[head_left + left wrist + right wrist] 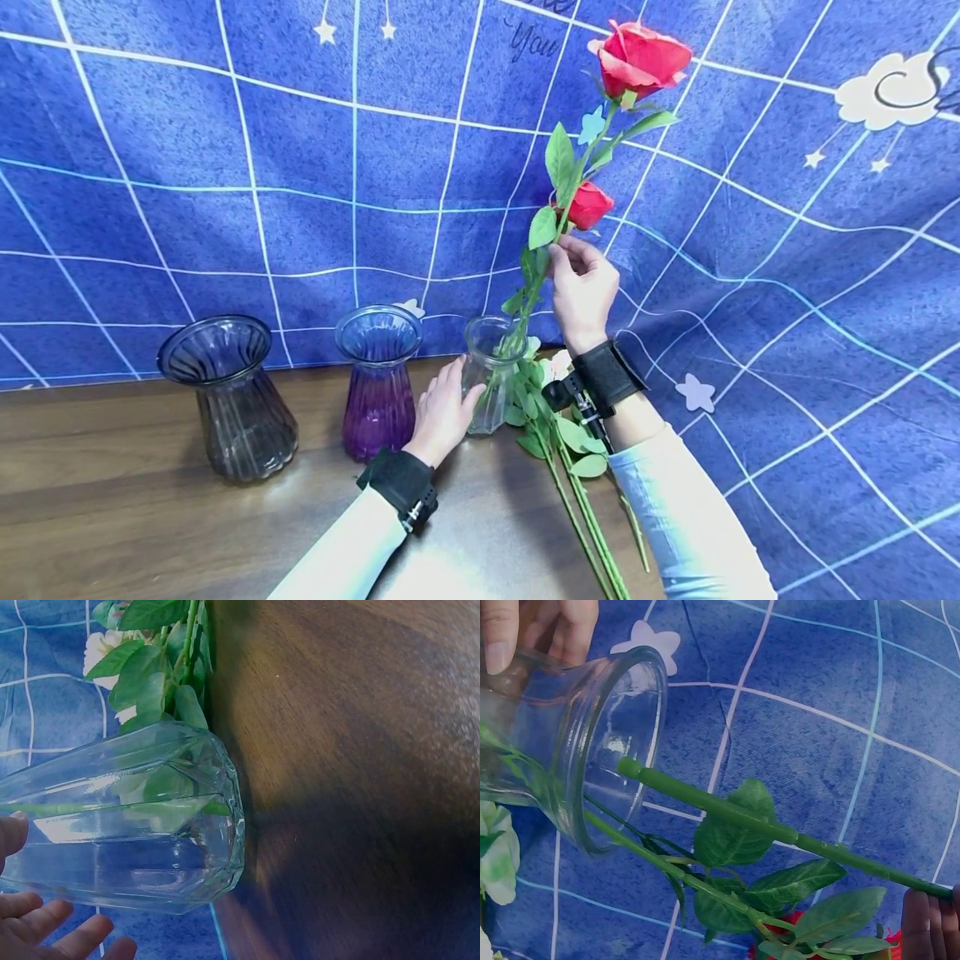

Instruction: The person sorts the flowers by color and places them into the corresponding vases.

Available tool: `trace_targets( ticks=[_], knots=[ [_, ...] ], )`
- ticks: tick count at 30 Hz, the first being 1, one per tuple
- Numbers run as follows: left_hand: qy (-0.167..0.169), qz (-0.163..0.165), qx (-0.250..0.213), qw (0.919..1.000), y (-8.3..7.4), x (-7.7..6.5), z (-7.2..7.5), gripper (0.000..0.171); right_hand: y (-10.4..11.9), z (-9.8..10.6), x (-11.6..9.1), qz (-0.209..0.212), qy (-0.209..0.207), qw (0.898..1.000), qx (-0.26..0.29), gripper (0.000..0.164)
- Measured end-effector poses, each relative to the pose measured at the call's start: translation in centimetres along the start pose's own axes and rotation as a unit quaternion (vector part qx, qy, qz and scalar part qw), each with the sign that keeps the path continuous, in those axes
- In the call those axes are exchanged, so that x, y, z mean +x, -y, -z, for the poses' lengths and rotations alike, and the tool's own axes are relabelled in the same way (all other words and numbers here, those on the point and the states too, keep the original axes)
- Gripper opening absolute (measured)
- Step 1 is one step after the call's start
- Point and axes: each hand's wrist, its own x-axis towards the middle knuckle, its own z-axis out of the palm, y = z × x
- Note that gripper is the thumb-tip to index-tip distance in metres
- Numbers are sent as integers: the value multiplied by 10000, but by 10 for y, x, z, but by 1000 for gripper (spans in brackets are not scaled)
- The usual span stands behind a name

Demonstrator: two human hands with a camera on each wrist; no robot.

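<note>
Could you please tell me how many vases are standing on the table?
3: a grey vase on the left, a purple vase in the middle, and a clear vase on the right, with the left hand at its side.

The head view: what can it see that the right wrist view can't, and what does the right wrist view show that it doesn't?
Only the head view shows the dark vase, the purple vase and the big top rose.

Only the right wrist view clearly shows the blunt stem end at the mouth of the clear vase.

Both show the clear vase, the left hand, the right hand holding a stem, and blue cloth.
</note>
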Motion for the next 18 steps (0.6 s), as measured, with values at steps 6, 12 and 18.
trace_targets(
  ticks=[6,12,18],
  knots=[
    [50,-3,28,10000,0,-1,0,58,-5,0,-2,-49,-13,10000,46,19],
    [33,-9,-18,10000,1,-1,0,57,-8,-1,-4,-100,-36,9999,83,18],
    [-1,-36,13,10000,1,0,0,56,-10,-2,-4,-165,-47,9998,110,18]
  ],
)
